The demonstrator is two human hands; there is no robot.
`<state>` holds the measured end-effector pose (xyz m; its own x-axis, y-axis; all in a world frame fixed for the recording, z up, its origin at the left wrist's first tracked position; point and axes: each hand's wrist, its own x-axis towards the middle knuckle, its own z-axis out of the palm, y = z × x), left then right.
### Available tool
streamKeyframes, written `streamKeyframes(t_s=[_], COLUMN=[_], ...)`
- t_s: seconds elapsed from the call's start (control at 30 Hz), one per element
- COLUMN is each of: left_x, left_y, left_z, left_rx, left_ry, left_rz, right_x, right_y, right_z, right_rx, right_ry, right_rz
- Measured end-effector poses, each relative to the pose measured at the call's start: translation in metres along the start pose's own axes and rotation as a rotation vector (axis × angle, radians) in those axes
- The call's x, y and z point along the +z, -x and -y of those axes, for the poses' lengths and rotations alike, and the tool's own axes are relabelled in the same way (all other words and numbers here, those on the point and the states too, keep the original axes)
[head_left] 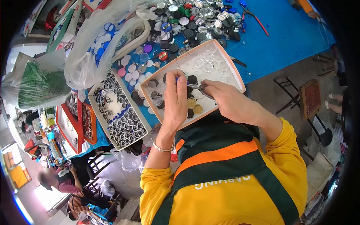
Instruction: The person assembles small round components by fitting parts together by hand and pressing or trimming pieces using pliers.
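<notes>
Head view:
- The left hand [175, 101] is nearly closed, fingertips together on a small piece [178, 80] (mostly hidden, so I cannot tell what it is), above the white tray [225, 77].
- The right hand [227, 97] is wrapped round the pliers [195, 87], their nose pointing at the left fingertips; I cannot tell whether they touch the piece.
- The tray, with a pale orange rim, lies at the near edge of the blue desk [277, 48].
- Clear discs [210, 60] lie towards the tray's far corner; gold discs [197, 108] sit by its near edge, between the hands, with dark discs [192, 80] around them.
- Left of the tray is a long box [117, 95] of small round rings [129, 125] (many in tidy rows at its near end).
- A heap of mixed caps [195, 22] covers the desk's far edge, beyond the tray.
- Red-handled pliers [258, 22] lie to the right of that heap.
- A clear plastic bag [84, 71] (blue and white caps show through it) stands near the desk's far left corner.
</notes>
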<state>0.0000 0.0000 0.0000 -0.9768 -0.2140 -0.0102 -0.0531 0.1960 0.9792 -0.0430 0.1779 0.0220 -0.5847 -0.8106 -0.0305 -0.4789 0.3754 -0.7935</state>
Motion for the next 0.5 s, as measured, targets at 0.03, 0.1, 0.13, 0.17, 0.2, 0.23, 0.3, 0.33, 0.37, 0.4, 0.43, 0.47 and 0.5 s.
streamKeyframes(t_s=[0.03,0.1,0.13,0.17,0.2,0.23,0.3,0.33,0.37,0.4,0.43,0.47,0.5], left_x=[-0.002,-0.001,-0.001,-0.001,-0.001,-0.002,-0.004,-0.006,-0.009,-0.010,-0.010,-0.010,-0.010], left_y=[-0.001,0.008,0.007,0.005,0.003,0.002,-0.002,-0.004,-0.006,-0.008,-0.011,-0.013,-0.016], left_z=[-0.003,-0.006,-0.006,-0.005,-0.002,0.002,0.009,0.011,0.012,0.011,0.009,0.008,0.007], left_rx=[0.004,-0.050,-0.062,-0.071,-0.055,-0.043,-0.055,-0.082,-0.108,-0.117,-0.123,-0.132,-0.133], left_ry=[-0.007,0.006,0.014,0.022,0.001,-0.017,-0.037,-0.040,-0.045,-0.029,-0.012,0.006,0.001], left_rz=[0.008,0.019,0.013,0.007,0.007,0.010,0.053,0.093,0.135,0.147,0.160,0.174,0.194], right_x=[0.002,0.010,0.015,0.019,0.022,0.025,0.027,0.028,0.028,0.026,0.021,0.018,0.017], right_y=[0.000,0.008,0.008,0.007,0.006,0.005,0.005,0.005,0.004,0.003,0.003,0.003,0.003], right_z=[0.001,0.003,0.000,-0.003,-0.003,-0.001,-0.004,-0.007,-0.009,-0.009,-0.007,-0.006,-0.006], right_rx=[-0.012,-0.013,-0.032,-0.053,-0.049,-0.040,-0.057,-0.083,-0.109,-0.077,-0.044,-0.009,0.008], right_ry=[0.004,0.007,0.029,0.052,0.110,0.167,0.297,0.369,0.439,0.386,0.336,0.285,0.255], right_rz=[-0.019,-0.047,-0.084,-0.122,-0.122,-0.120,-0.122,-0.125,-0.130,-0.092,-0.054,-0.015,-0.004])
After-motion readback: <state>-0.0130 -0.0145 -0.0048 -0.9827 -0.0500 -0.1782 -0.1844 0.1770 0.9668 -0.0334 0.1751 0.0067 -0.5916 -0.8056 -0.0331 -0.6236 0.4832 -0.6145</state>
